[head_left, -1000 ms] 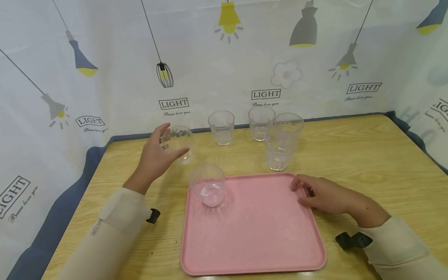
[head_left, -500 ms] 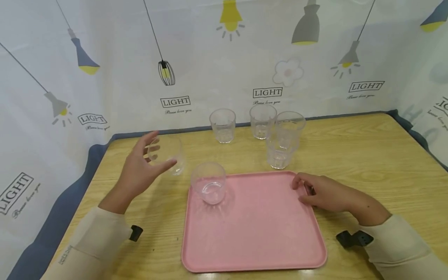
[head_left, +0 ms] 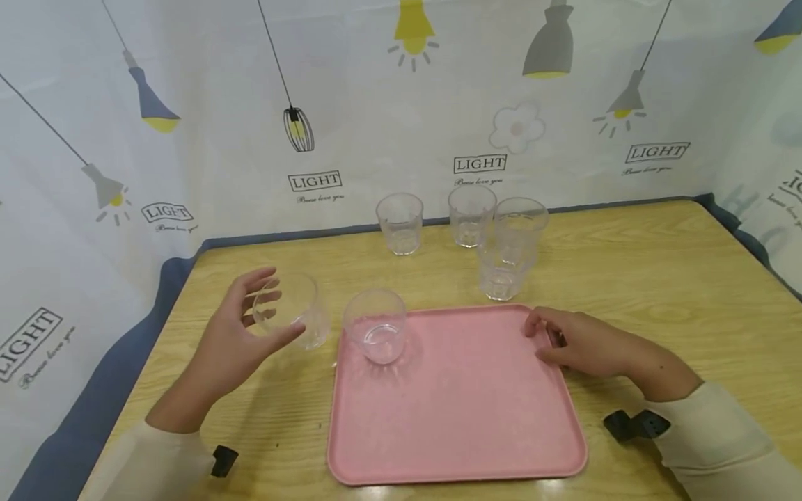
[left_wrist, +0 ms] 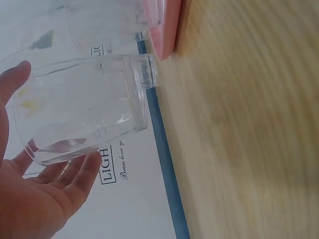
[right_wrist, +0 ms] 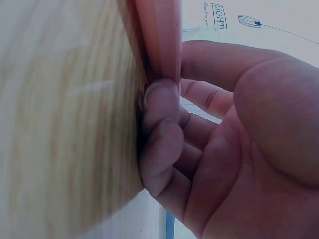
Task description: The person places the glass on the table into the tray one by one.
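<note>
- Since the earlier frame, your left hand (head_left: 228,342) has brought a clear cup (head_left: 292,306) back toward you and a little to the left; your right hand (head_left: 583,342) and the pink tray (head_left: 457,410) look unmoved.
- Left hand: thumb on one side of the cup, fingers bent round the other, gripping near the rim.
- Held cup: just left of the tray, tilted in the head view. Base appears slightly off the tabletop (head_left: 664,278); contact hard to tell.
- Right hand: pinching the tray's right edge near the far corner.
- Second cup (head_left: 376,325): on the tray, far left corner. Four more cups (head_left: 402,224) at the back of the tabletop.
- Handling, judged: cup probably light, stiff and smooth-walled, so liable to slip. Glass or plastic cannot be told; treat it as breakable.
- Hold, judged: you would be steadier lower on the wall, thumb opposite fingers, with light, even pressure and no squeeze at the thin rim.
- Tray, judged: stiff, with a raised lip that suits your pinch.
</note>
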Motion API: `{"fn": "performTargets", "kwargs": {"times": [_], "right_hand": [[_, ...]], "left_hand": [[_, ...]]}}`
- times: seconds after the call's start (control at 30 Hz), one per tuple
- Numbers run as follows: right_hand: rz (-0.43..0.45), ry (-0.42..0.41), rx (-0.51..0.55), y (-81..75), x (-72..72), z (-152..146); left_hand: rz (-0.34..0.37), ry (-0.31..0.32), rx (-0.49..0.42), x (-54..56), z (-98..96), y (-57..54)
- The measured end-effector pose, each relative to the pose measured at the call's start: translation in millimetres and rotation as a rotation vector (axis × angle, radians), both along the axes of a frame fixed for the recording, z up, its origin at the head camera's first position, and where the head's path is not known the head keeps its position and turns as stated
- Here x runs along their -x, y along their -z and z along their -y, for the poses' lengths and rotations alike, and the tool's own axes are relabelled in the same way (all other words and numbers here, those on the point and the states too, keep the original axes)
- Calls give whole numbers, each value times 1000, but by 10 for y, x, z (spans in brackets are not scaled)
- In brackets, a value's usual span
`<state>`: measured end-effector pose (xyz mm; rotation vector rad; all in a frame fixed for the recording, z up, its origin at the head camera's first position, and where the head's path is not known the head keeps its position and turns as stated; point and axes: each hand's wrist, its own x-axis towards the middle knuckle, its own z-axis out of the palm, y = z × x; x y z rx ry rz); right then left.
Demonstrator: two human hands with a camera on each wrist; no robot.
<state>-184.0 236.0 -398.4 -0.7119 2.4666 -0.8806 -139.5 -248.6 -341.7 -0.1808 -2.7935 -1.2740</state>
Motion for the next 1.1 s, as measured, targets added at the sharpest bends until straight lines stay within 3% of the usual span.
{"fn": "performTargets", "kwargs": {"times": [0.43,0.77,1.1], "right_hand": [[11,10,-12,-6,6,-5],[-8,6,-6,-20,5,17],[-1,15,-7,9,2,16]], "left_hand": [[-25,65,36,-379,-75,23],[3,167,9,-574,-198,110],[-43,235,23,-670,-362,152]]}}
